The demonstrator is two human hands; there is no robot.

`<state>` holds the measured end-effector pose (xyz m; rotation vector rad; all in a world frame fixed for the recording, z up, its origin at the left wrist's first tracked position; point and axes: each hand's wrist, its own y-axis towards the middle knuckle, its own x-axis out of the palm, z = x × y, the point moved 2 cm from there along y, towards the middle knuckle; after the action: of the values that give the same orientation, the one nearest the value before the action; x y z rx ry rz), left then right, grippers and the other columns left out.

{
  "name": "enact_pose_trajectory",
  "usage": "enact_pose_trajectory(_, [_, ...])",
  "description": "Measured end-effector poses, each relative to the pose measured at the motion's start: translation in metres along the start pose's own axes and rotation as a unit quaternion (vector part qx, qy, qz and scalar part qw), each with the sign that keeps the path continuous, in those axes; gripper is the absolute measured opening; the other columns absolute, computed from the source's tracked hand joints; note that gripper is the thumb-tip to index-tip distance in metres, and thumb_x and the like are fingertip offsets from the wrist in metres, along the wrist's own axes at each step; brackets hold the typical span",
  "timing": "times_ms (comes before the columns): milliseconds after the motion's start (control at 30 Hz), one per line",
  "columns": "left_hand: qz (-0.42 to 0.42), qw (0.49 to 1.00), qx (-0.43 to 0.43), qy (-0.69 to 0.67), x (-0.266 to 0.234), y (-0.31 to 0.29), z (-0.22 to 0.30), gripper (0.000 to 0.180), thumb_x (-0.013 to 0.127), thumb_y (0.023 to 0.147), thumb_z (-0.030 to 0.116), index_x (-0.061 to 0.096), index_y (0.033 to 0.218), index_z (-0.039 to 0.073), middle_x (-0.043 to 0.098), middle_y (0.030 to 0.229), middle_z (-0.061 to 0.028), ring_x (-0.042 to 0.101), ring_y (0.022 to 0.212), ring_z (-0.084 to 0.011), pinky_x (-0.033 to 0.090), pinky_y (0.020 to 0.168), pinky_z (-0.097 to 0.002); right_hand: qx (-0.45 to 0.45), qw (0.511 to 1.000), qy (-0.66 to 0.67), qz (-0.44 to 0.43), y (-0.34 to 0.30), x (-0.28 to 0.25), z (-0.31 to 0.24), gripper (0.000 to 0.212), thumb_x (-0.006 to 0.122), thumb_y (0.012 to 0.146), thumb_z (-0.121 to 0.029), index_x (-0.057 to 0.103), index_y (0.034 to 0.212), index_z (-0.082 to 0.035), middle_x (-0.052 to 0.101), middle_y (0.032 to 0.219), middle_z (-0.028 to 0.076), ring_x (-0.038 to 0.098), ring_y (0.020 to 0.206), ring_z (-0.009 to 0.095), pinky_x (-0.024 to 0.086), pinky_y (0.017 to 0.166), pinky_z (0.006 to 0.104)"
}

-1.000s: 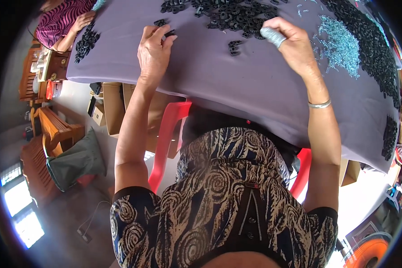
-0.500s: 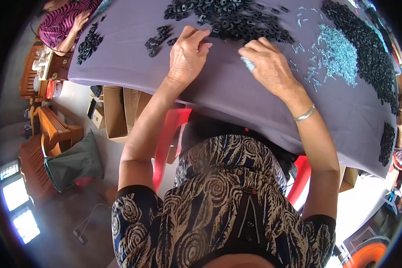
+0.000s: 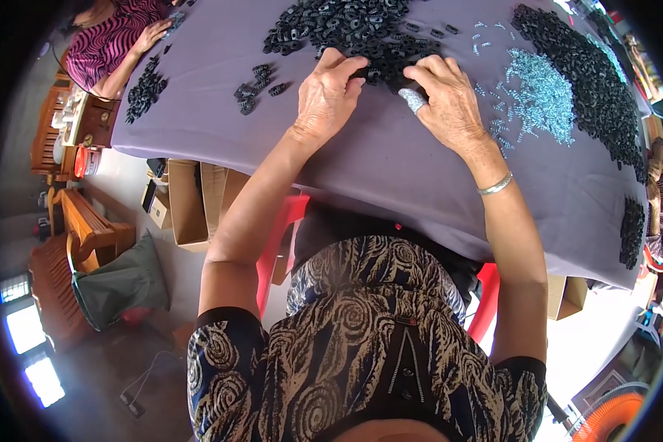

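Both hands have closed in on the near edge of the black ring pile (image 3: 353, 29), far centre of the counter (image 3: 390, 169). Left hand (image 3: 328, 99) fingers pinch rings; right hand (image 3: 446, 99) fingers curl around a pale piece (image 3: 414, 99). Risk: sweeping rings off.

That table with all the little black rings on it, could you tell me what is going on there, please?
A seated person works at a table under a purple cloth. Both hands are at the near edge of a big pile of black rings: the left hand rests on it, fingers curled, and the right hand holds something silvery at the fingertips. Pale blue bits and more black rings lie to the right. Another person's hand works at the far left corner.
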<state>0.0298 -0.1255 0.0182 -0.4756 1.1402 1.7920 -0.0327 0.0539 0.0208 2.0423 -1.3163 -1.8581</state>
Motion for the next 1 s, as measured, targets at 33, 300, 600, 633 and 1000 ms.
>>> enact_pose_trajectory(33, [0.000,1.000,0.001,0.000,0.001,0.000,-0.002,0.023,0.066,0.075,0.003,0.065,0.097,0.009,0.054,0.082,-0.0066,0.057,0.067,-0.0205,0.048,0.062,-0.0303,-0.012,1.000,0.001,0.015,0.002,0.000,-0.002,0.021,0.067,0.072,-0.013,0.062,0.092,-0.010,0.056,0.090,0.001,0.051,0.088,0.022,0.043,0.075,0.0378])
enact_pose_trajectory(300, [-0.018,0.999,0.030,0.008,-0.009,-0.017,-0.013,0.025,0.058,0.074,-0.003,0.067,0.094,0.009,0.055,0.085,-0.0075,0.059,0.074,-0.0241,0.049,0.066,-0.0330,-0.058,0.997,-0.004,-0.041,0.000,0.007,-0.008,0.026,0.062,0.074,-0.011,0.061,0.099,-0.013,0.057,0.097,-0.004,0.049,0.092,0.020,0.039,0.077,0.0355])
enact_pose_trajectory(600, [0.028,0.999,-0.018,-0.039,-0.028,-0.042,-0.017,0.025,0.056,0.076,-0.008,0.065,0.095,0.005,0.055,0.091,-0.0097,0.058,0.077,-0.0238,0.048,0.067,-0.0298,0.120,0.979,0.137,0.087,0.001,-0.014,0.021,0.021,0.062,0.072,0.003,0.063,0.091,-0.007,0.062,0.084,0.007,0.056,0.079,0.025,0.048,0.072,0.0332])
enact_pose_trajectory(633, [0.035,0.999,0.000,-0.013,-0.028,-0.041,-0.015,0.028,0.056,0.074,-0.008,0.064,0.097,0.005,0.054,0.095,-0.0100,0.055,0.083,-0.0272,0.047,0.072,-0.0340,0.116,0.980,0.138,0.087,0.001,-0.014,0.019,0.021,0.062,0.072,0.003,0.063,0.091,-0.007,0.062,0.084,0.007,0.056,0.079,0.025,0.048,0.072,0.0332])
enact_pose_trajectory(1000, [-0.009,0.997,0.056,0.044,-0.016,-0.029,-0.019,0.025,0.060,0.076,0.002,0.063,0.100,0.007,0.056,0.105,-0.0069,0.053,0.095,-0.0287,0.045,0.081,-0.0380,0.135,0.969,0.173,0.115,-0.001,-0.018,0.023,0.021,0.061,0.073,0.005,0.062,0.091,-0.005,0.060,0.077,0.007,0.056,0.071,0.020,0.047,0.066,0.0287])
